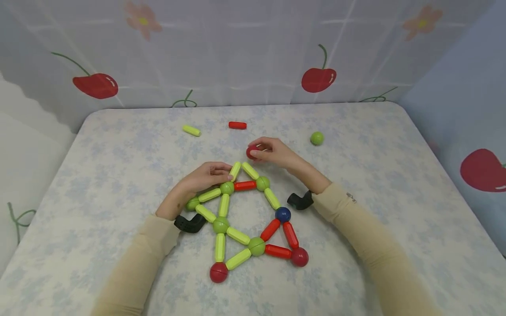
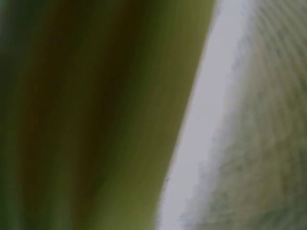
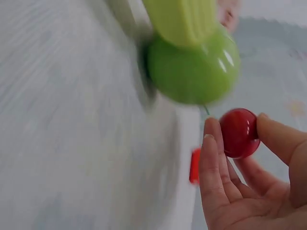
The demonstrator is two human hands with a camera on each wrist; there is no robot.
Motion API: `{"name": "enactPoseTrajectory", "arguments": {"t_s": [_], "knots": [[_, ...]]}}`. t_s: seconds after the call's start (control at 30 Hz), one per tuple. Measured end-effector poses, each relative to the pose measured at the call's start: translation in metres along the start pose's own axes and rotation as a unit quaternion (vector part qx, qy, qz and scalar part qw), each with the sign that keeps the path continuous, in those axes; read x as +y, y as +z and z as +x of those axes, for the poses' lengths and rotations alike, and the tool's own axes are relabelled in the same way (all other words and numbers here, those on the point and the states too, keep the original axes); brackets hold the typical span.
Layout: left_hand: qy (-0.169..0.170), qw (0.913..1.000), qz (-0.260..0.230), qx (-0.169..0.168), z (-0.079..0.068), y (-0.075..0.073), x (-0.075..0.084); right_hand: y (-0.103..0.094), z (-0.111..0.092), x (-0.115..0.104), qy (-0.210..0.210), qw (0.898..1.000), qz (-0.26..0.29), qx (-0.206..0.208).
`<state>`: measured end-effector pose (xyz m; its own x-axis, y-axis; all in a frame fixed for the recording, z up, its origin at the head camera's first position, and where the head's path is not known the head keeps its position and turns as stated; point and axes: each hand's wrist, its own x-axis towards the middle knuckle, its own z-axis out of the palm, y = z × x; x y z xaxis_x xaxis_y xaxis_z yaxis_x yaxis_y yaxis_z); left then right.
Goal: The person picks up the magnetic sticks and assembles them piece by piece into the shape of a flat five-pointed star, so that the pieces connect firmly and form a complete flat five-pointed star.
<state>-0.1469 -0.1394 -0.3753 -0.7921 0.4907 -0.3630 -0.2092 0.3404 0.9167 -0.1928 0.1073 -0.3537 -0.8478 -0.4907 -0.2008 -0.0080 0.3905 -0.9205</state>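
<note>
Between thumb and fingertips, my right hand [image 1: 272,151] pinches a red ball [image 3: 239,133], just beyond the top of a flat frame of magnetic rods and balls. Two yellow-green rods lean toward each other there, their tips close but apart. My left hand [image 1: 207,176] grips the left one of these, a yellow-green rod [image 1: 236,170], by its side. The other yellow-green rod [image 1: 251,170] stands on a green ball [image 1: 262,183]. A red rod [image 1: 245,185] joins that ball to another green ball [image 1: 227,188]. The left wrist view is too blurred to show the hand.
Below, the frame continues with a blue ball [image 1: 283,214], more rods and red balls at its lower corners. Loose on the table are a yellow-green rod [image 1: 191,130], a red rod [image 1: 237,125] and a green ball [image 1: 317,138]. A patterned curtain [image 1: 221,57] hangs behind.
</note>
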Motion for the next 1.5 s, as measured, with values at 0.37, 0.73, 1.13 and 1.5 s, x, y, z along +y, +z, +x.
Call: {"name": "enactPoseTrajectory", "arguments": {"t_s": [0.37, 0.73, 1.13, 1.5], "knots": [[0.011, 0.9998, -0.017, 0.004, 0.000, 0.002, 0.001, 0.024, 0.020, -0.007, 0.042, 0.999, 0.002, -0.026], [0.002, 0.9996, -0.026, 0.009, 0.000, 0.003, 0.002, 0.024, 0.018, 0.001, 0.034, 0.998, 0.029, -0.035], [0.001, 0.9995, -0.031, 0.009, -0.001, 0.002, 0.003, 0.020, 0.014, 0.001, 0.003, 0.996, 0.042, -0.083], [-0.001, 0.9999, 0.003, 0.017, -0.002, 0.003, 0.003, 0.016, 0.002, 0.008, -0.004, 0.995, -0.007, -0.095]]}}
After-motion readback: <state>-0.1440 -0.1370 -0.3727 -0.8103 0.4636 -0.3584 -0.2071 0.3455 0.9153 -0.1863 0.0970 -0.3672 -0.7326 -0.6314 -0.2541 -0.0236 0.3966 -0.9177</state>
